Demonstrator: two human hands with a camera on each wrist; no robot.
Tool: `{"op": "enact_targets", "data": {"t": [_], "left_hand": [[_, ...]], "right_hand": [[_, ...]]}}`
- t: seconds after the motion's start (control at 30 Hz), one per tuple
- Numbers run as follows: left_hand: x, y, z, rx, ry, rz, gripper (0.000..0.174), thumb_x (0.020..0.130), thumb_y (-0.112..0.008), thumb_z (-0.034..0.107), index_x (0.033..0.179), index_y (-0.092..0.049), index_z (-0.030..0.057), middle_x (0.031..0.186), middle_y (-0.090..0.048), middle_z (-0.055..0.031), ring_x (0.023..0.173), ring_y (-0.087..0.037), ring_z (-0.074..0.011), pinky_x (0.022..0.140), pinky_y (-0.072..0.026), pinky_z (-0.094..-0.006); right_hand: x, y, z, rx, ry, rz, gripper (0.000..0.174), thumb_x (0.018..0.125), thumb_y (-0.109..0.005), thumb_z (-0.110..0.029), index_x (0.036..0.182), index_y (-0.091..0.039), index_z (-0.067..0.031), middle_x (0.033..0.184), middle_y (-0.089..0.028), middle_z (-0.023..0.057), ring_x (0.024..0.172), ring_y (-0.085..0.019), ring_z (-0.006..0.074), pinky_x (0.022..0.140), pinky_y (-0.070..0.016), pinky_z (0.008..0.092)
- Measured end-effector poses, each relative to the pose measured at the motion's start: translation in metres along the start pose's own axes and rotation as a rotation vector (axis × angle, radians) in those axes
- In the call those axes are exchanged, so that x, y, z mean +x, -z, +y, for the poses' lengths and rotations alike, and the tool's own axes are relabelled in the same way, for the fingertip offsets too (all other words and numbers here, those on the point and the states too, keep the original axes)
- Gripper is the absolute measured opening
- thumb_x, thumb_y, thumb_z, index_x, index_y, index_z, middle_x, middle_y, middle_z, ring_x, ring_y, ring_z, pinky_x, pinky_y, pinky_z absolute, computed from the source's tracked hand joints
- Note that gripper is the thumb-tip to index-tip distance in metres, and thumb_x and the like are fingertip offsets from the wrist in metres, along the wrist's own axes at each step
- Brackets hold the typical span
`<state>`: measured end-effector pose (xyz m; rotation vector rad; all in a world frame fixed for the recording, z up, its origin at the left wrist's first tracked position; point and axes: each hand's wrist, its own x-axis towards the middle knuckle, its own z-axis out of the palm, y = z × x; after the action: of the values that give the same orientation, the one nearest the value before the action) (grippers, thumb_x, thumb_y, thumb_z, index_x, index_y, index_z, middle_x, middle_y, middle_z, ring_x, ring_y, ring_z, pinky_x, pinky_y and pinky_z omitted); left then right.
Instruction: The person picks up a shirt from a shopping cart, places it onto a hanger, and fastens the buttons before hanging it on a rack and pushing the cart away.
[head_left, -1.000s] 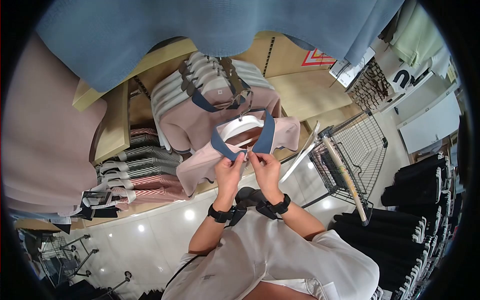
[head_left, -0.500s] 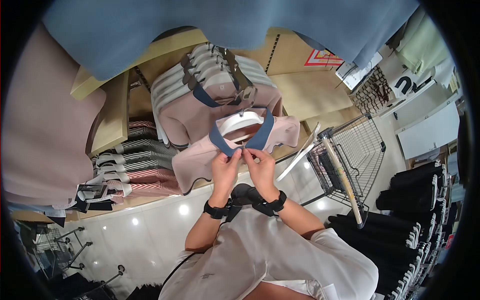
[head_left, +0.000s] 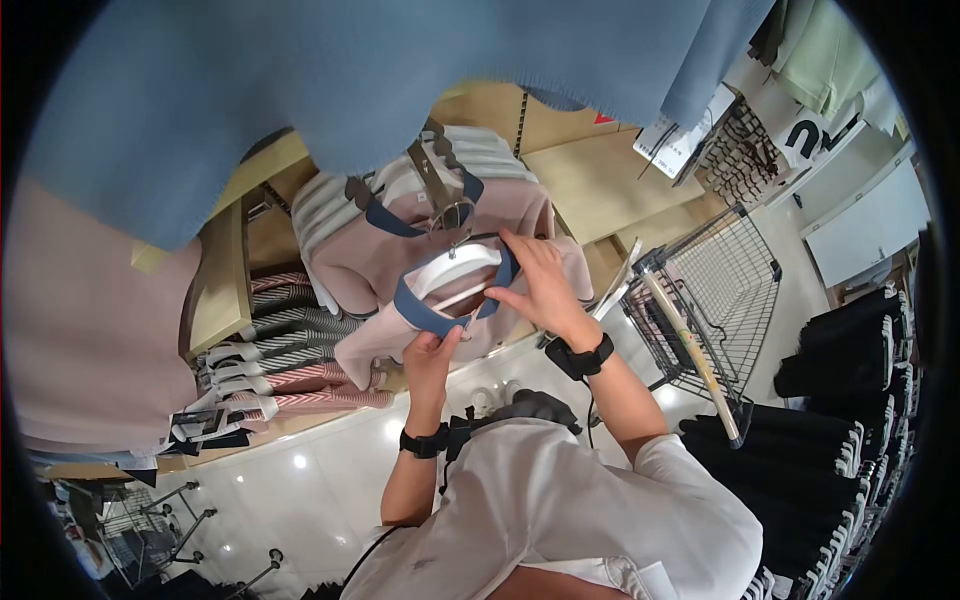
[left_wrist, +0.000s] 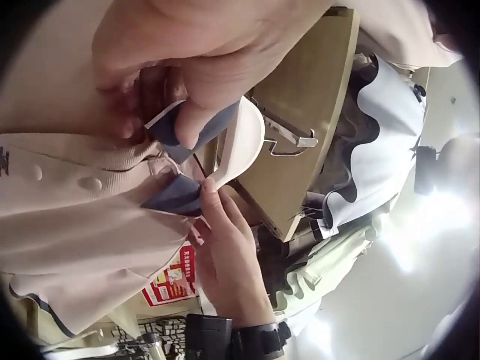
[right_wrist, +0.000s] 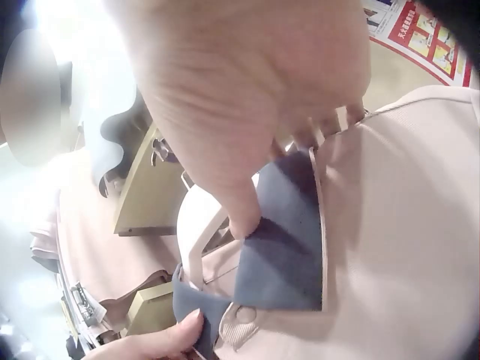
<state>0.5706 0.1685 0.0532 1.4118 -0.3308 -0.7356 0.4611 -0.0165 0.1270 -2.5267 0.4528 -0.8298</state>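
Two hands of mine are holding the blue collar (head_left: 425, 317) of a pink shirt (head_left: 370, 345) at my fingertips. My left hand (head_left: 428, 365) is pinching its front part with thumb and fingers close together; my right hand (head_left: 548, 292) is gripping the opposite side, thumb and fingers spread apart. A white hanger (head_left: 455, 268) is sitting inside the collar, just beyond my left hand. Striped shirts (head_left: 300, 342) are hanging left of that hand, and a shopping cart (head_left: 694, 349) is standing right of my right one.

Rows of hung garments (head_left: 768, 445) and a shopping cart (head_left: 688, 343) show a clothing shop.
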Motion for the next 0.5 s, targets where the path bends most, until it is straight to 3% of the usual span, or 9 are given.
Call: {"op": "enact_targets", "data": {"t": [0.13,0.2,0.23,0.3,0.43,0.5], "left_hand": [[-0.002,0.001,-0.002,-0.031,-0.012,-0.002,0.018,0.087,-0.068,0.006,0.103,-0.067,-0.0034,0.095,-0.068,-0.004,0.085,-0.06,-0.0091,0.079,-0.0461,-0.0228],[0.001,0.003,-0.001,0.197,-0.042,0.027,0.018,0.089,-0.066,0.012,0.1,-0.067,-0.0031,0.092,-0.069,-0.0054,0.084,-0.061,-0.0097,0.078,-0.0465,-0.0224],[0.001,0.003,-0.001,0.202,-0.048,0.027,0.018,0.089,-0.066,0.012,0.1,-0.067,-0.0031,0.092,-0.069,-0.0054,0.084,-0.061,-0.0097,0.078,-0.0465,-0.0224],[-0.003,0.006,-0.002,0.073,-0.069,0.066,0.021,0.093,-0.061,0.016,0.102,-0.066,-0.0026,0.096,-0.068,-0.0066,0.087,-0.061,-0.0109,0.078,-0.0467,-0.0234],[-0.005,0.02,0.005,0.08,-0.019,0.121,0.019,0.093,-0.062,0.012,0.104,-0.065,-0.0032,0.098,-0.066,-0.0062,0.088,-0.06,-0.0117,0.078,-0.0471,-0.024],[-0.008,0.022,0.017,0.068,-0.087,0.204,0.02,0.094,-0.06,0.013,0.105,-0.064,-0.0035,0.096,-0.066,-0.0062,0.084,-0.059,-0.0114,0.078,-0.0468,-0.023]], "right_hand": [[0.017,-0.007,0.017,0.106,-0.025,-0.045,0.065,0.076,-0.076,-0.026,0.131,-0.05,-0.0032,0.116,-0.057,0.0155,0.106,-0.052,0.0348,0.094,-0.0387,0.0403],[0.027,-0.012,0.028,0.169,0.035,-0.098,0.048,0.078,-0.074,-0.02,0.12,-0.058,-0.0044,0.107,-0.061,0.0126,0.1,-0.055,0.0325,0.09,-0.0398,0.0372],[0.03,-0.013,0.028,0.172,0.037,-0.091,0.048,0.078,-0.074,-0.02,0.12,-0.058,-0.0044,0.107,-0.061,0.0126,0.1,-0.055,0.0325,0.09,-0.0398,0.0372],[0.035,-0.016,0.025,0.215,-0.035,0.086,0.035,0.078,-0.073,-0.014,0.11,-0.063,-0.0046,0.102,-0.062,0.0111,0.099,-0.056,0.0309,0.088,-0.0417,0.0367],[0.073,-0.015,0.038,0.223,0.086,0.305,0.036,0.075,-0.075,-0.012,0.107,-0.063,-0.002,0.1,-0.065,0.0147,0.094,-0.06,0.0332,0.081,-0.0467,0.0393],[0.09,-0.011,0.037,0.2,-0.058,0.244,0.037,0.075,-0.075,-0.016,0.109,-0.064,-0.0044,0.097,-0.067,0.0164,0.093,-0.061,0.033,0.082,-0.0457,0.0402]]}}
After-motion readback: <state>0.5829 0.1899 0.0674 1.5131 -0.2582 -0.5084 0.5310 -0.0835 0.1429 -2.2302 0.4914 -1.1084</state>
